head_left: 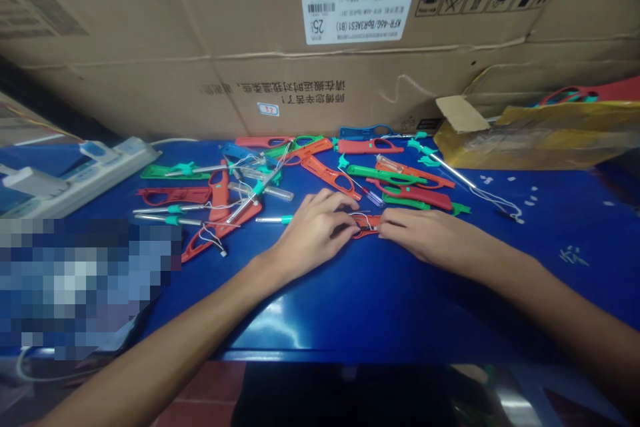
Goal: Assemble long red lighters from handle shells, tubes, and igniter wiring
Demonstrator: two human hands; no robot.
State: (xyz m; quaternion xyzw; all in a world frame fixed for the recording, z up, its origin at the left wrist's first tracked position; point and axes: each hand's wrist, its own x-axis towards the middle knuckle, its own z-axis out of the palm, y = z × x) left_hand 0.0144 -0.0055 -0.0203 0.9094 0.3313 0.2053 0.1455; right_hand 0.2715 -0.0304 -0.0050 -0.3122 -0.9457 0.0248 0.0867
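Observation:
An orange-red lighter casing half (368, 229) lies low over the table between both hands, with thin white wire and small parts inside it. My left hand (317, 227) pinches its left end, thumb and fingers closed. At the other end, my right hand (417, 230) has its fingers closed on the casing; some fingertips are hidden. A metal tube (270, 219) with a green-blue collar reaches out from behind my left hand. Just beyond the hands lie a purple-handled screwdriver (373, 197), a green casing half (385, 173) and a red casing half (425, 196).
More casings, metal tubes (243, 207) and wires are spread over the blue table (320, 313). A white power strip (90, 170) and a blurred-out object (85, 287) are at left. A cardboard box (545, 137) stands right, before a large cardboard wall (170, 33). White bits (530, 197) lie nearby.

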